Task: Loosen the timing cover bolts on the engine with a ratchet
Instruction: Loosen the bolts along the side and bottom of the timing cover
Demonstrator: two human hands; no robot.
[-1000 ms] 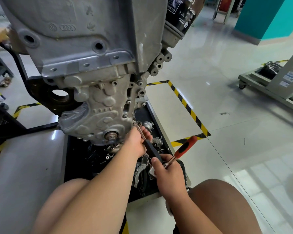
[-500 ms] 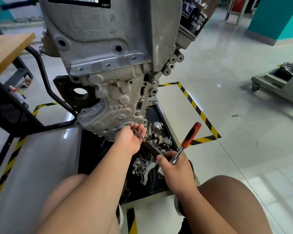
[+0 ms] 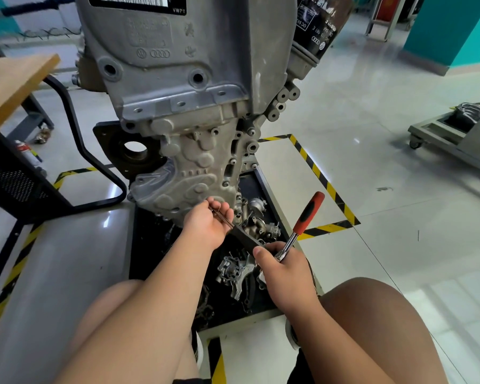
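Note:
A grey aluminium engine (image 3: 183,79) hangs on a stand, its ribbed timing cover (image 3: 194,173) facing me with small bolts along its right edge. My left hand (image 3: 208,225) is at the cover's lower edge, fingers curled round the thin metal shaft of a black-handled driver (image 3: 241,238). My right hand (image 3: 283,270) grips the chrome ratchet (image 3: 302,220) near its head; the red and black handle points up and right. The driver's black handle runs down to my right thumb. The driver's tip is hidden behind my left fingers.
A black tray (image 3: 263,187) under the engine holds several loose metal engine parts. A black oil filter (image 3: 319,26) sticks out upper right. A wooden bench top (image 3: 14,81) and black mesh frame stand left. Yellow-black floor tape (image 3: 316,173) and a wheeled cart (image 3: 452,134) lie right.
My view has tilted up and closed in on the engine. My left hand slid left along the cover's lower edge with the driver shaft. The ratchet handle swung more upright.

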